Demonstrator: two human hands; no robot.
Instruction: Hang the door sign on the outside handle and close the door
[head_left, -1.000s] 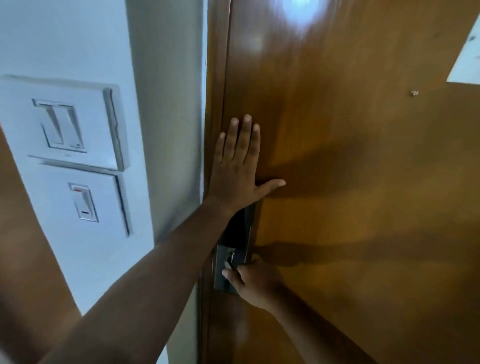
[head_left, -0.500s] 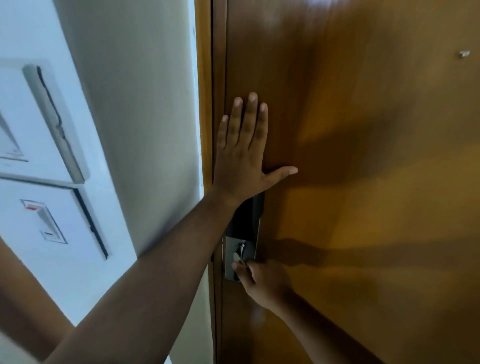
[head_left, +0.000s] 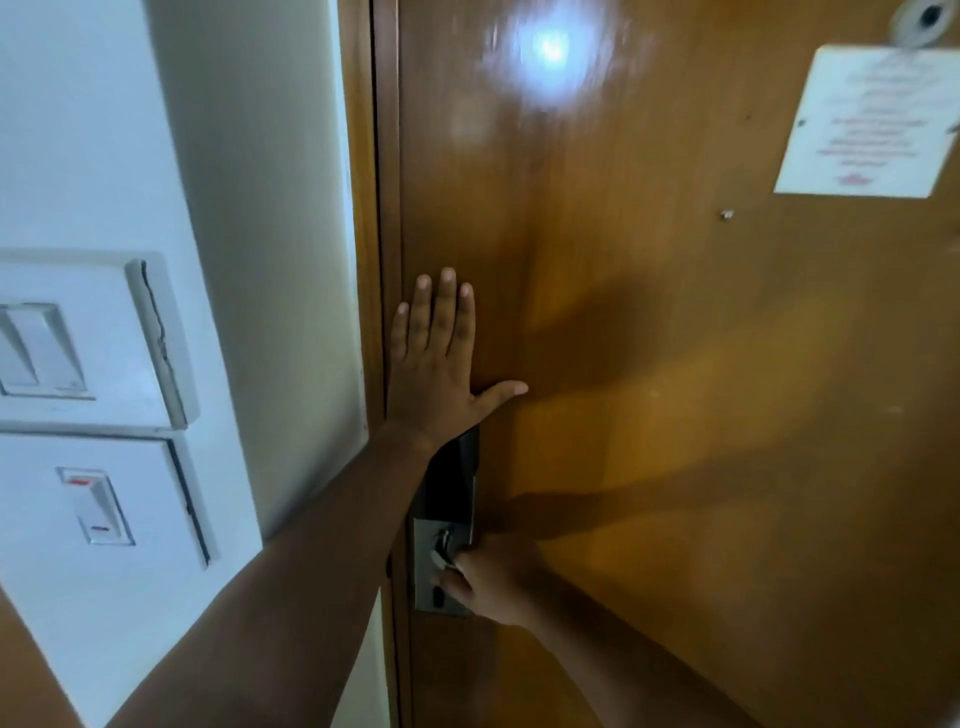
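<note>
- Closing step in hand: door (head_left: 675, 415) looks shut or all but shut against the frame (head_left: 382, 208), with only a thin dark seam between them.
- Left hand (head_left: 441, 364) laid flat on the wood just above the lock plate (head_left: 447, 519), grip open, fingers spread, thumb out to the right, holding nothing.
- Right hand (head_left: 493, 579) low at the lock plate, grip curled closed around what seems to be the inside handle or a small turn knob; hidden under the fingers, so cannot tell which.
- Door sign not in view; presumably on the outside handle, beyond the door, but nothing here confirms it.
- Next move, as a judgement: steady pressure near the latch edge, then release or turn of the piece in the right hand so the latch seats, then both hands off.
- Notice (head_left: 867, 124) fixed to the door at upper right, below a peephole (head_left: 924, 18): white sheet with rows of reddish print, too blurred to read.
- Switch panels (head_left: 88, 415) on the white wall at left: no legible marking, only a small red patch on the lower switch.
- No brand name legible on the lock plate.
</note>
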